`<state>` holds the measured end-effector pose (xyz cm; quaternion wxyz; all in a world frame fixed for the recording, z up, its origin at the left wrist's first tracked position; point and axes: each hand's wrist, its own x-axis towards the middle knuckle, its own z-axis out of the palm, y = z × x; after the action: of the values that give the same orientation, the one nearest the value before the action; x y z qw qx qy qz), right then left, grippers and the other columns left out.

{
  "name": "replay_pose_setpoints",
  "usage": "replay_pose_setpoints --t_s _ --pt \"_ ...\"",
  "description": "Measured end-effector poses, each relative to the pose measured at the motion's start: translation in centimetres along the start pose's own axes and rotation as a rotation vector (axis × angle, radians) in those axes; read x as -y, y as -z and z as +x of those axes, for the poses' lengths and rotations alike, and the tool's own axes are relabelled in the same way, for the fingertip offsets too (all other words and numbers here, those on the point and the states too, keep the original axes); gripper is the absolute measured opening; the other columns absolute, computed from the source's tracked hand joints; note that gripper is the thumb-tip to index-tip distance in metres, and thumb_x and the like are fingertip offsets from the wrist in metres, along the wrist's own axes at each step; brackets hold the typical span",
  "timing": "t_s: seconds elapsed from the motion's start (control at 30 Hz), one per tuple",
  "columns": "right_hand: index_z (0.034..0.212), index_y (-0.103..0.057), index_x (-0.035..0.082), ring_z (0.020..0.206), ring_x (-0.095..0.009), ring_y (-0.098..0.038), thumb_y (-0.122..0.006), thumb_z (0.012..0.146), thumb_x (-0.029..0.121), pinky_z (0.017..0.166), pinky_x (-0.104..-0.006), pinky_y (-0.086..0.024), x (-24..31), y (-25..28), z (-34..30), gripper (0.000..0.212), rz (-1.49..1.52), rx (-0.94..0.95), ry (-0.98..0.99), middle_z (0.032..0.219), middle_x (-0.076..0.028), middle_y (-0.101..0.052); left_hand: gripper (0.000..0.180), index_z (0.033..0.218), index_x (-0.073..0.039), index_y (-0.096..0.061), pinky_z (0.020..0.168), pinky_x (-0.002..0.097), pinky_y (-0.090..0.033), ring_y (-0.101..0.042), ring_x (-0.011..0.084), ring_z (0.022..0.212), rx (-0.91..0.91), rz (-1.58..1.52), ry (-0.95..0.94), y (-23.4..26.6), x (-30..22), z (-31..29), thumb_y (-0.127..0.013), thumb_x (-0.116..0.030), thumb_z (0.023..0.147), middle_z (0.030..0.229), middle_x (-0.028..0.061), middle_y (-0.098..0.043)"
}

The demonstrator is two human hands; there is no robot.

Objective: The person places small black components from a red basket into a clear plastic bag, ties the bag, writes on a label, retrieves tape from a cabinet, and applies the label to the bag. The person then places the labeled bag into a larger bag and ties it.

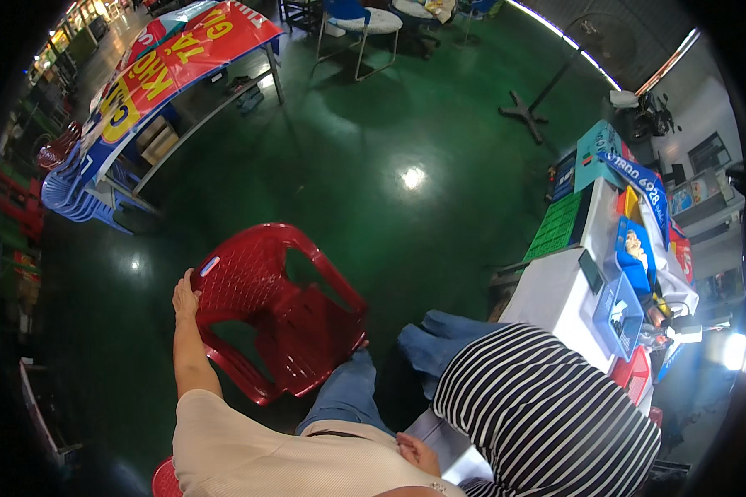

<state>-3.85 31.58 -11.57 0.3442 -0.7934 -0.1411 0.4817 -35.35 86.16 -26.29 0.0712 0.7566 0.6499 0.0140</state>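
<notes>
A glossy dark red plastic armchair (pixel 307 331) stands in front of me, turned at an angle, its seat close to my jeans-clad leg. My left hand (pixel 186 296) reaches out to the left and grips the edge of its woven-pattern backrest, fingers hooked over the rim. Down by my waist, my right hand (pixel 419 454) hangs beside my cream shirt. Its fingers are partly stretched and nothing shows in them. The chair's legs are mostly hidden under the seat.
A person in a striped shirt (pixel 547 406) sits close on my right. Past them, a white-covered table (pixel 547 290) bears blue bins (pixel 620 315) and a green crate (pixel 557 228). Stacked blue chairs (pixel 83 190) and a banner-draped table (pixel 174 66) stand far left. A stand fan's base (pixel 522 118) is far right.
</notes>
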Motion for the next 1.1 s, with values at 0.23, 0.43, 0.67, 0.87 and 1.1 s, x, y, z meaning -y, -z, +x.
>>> replay_pose_setpoints --t_s 0.23,0.43,0.67,0.87,1.1 --pt "0.109 -0.060 0.004 0.093 -0.029 -0.062 -0.051 0.087 0.014 0.080 -0.0357 -0.048 -0.5 -1.2 1.4 0.026 -0.114 -0.006 0.113 0.100 -0.016 -0.064 0.066 0.127 -0.015 -0.041 0.086 0.0434 -0.045 -0.054 0.0359 0.101 -0.056 0.023 0.017 1.9 7.4 -2.9 -0.070 -0.001 0.070 0.107 0.0166 -0.056" --pt "0.108 -0.061 0.003 0.092 -0.028 -0.062 -0.052 0.087 0.012 0.079 -0.0322 -0.048 3.9 -2.2 3.7 0.025 -0.025 0.004 0.182 0.101 -0.014 -0.063 0.051 0.123 -0.010 -0.043 0.083 0.0461 -0.046 -0.056 0.0364 0.100 0.064 0.248 0.328 2.2 12.0 -3.4 -0.063 -0.009 0.077 0.106 0.0171 -0.059" --pt "0.114 -0.057 0.000 0.092 -0.013 -0.060 -0.053 0.089 0.006 0.082 -0.0245 -0.046 9.5 1.7 11.7 0.026 0.506 -0.165 0.100 0.099 -0.008 -0.065 0.052 0.136 -0.017 -0.030 0.091 0.0632 -0.033 -0.030 0.0364 0.127 0.200 0.509 1.089 3.4 5.5 7.8 -0.047 -0.028 0.088 0.142 0.0105 -0.029" --pt "0.115 -0.057 -0.001 0.092 -0.013 -0.060 -0.052 0.089 0.003 0.083 -0.0252 -0.047 24.4 10.0 28.5 0.027 0.296 -0.193 0.322 0.098 -0.009 -0.065 0.037 0.116 -0.009 -0.054 0.090 0.0478 -0.044 -0.047 0.0299 0.114 -0.505 0.418 0.268 10.0 -19.3 33.1 -0.051 -0.019 0.080 0.121 0.0124 -0.051" --pt "0.113 -0.059 0.003 0.087 -0.017 -0.064 -0.053 0.088 0.008 0.080 -0.0280 -0.049 41.5 16.4 49.4 0.026 0.058 0.058 0.475 0.098 -0.011 -0.066 0.028 0.097 -0.004 -0.065 0.089 0.0392 -0.045 -0.057 0.0313 0.100 -0.050 -0.451 -0.797 2.7 -61.6 41.0 -0.052 -0.008 0.073 0.105 0.0151 -0.061"
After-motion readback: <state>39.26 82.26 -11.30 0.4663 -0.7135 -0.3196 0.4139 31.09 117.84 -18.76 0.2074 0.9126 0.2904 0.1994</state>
